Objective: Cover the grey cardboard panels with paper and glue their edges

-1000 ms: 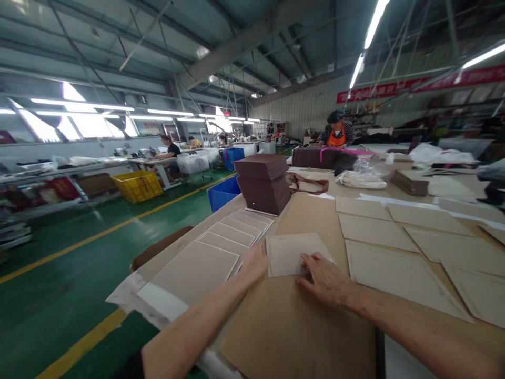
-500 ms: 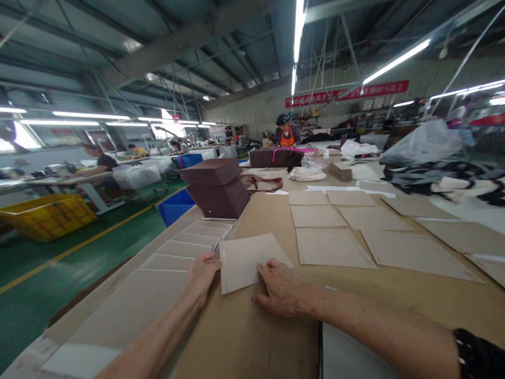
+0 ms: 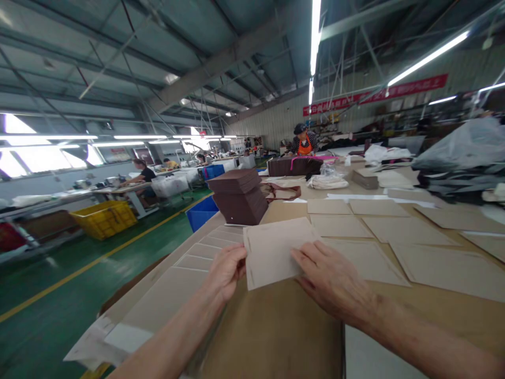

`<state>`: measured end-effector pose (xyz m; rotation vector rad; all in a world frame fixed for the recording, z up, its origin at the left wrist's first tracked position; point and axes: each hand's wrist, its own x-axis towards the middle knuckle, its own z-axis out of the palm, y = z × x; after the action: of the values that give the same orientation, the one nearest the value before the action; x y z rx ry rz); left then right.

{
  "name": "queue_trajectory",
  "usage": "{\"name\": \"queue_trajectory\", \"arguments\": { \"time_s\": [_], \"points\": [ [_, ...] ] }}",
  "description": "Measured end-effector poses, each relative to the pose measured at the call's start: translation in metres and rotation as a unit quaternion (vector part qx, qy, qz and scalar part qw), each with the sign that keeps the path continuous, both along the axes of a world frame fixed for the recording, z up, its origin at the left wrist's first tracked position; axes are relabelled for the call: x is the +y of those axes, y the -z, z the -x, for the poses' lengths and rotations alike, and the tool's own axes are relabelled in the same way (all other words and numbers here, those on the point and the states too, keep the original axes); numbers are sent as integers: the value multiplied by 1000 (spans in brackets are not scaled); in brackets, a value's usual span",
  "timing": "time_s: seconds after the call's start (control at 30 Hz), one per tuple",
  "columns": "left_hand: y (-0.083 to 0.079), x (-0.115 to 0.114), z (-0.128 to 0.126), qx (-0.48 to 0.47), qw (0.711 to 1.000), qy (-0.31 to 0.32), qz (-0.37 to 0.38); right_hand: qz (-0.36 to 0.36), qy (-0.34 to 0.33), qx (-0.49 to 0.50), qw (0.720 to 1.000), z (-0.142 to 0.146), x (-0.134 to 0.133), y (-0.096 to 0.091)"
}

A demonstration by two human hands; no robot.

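A flat beige panel (image 3: 274, 251) with a thin strip along its edge is held up over the brown table (image 3: 272, 331). My left hand (image 3: 228, 271) pinches its left edge, fingers closed. On its lower right side, my right hand (image 3: 327, 271) has its fingertips over the face, closed around that corner. Similar beige panels (image 3: 357, 255) lie spread in rows to the right. Left of my hands, an overlapping row of panels (image 3: 193, 263) runs along the table.
A tall stack of dark brown panels (image 3: 239, 202) stands beyond my left hand. A blue bin (image 3: 201, 212) and a yellow bin (image 3: 104, 218) are on the floor to the left. Across the table a co-worker (image 3: 305, 141) stands; clear plastic bags (image 3: 465, 142) lie right.
The beige panel has come up off the table in both hands, and my right hand has closed on its corner. The head view has swung left.
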<state>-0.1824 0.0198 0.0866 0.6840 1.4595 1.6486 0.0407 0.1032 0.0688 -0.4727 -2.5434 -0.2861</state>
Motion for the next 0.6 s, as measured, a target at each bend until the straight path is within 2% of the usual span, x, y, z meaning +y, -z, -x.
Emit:
{"name": "queue_trajectory", "arguments": {
  "time_s": [0.1, 0.17, 0.23, 0.3, 0.33, 0.37, 0.43, 0.5, 0.53, 0.57, 0.6],
  "points": [
    [-19, 5, -22, -9, 999, 25, -41, -86, 37, -44, 995, -4, -6, -12],
    [-31, 8, -37, -8, 997, 22, -73, -103, 56, -41, 992, -13, -1, -19],
    [-38, 8, -49, 0, 995, 10, -103, -62, 77, 23, 995, -30, 10, -28],
    [-36, 6, -61, 23, 992, 6, -120, 59, 111, 155, 980, -52, 24, -36],
    [-32, 5, -66, 40, 992, 11, -119, 144, 129, 235, 952, -64, 29, -39],
    [-25, 4, -72, 58, 992, 17, -113, 237, 139, 317, 908, -75, 32, -41],
    [-8, 3, -85, 82, 992, 25, -92, 407, 125, 444, 789, -92, 31, -41],
    [7, 6, -100, 85, 993, 36, -76, 510, 88, 516, 682, -101, 21, -36],
    [13, 9, -109, 78, 993, 46, -72, 539, 77, 532, 649, -104, 14, -31],
    [18, 12, -117, 68, 993, 60, -70, 554, 79, 537, 631, -105, 7, -25],
    [22, 16, -125, 57, 993, 74, -69, 561, 93, 535, 625, -107, 1, -18]
  ]
}}
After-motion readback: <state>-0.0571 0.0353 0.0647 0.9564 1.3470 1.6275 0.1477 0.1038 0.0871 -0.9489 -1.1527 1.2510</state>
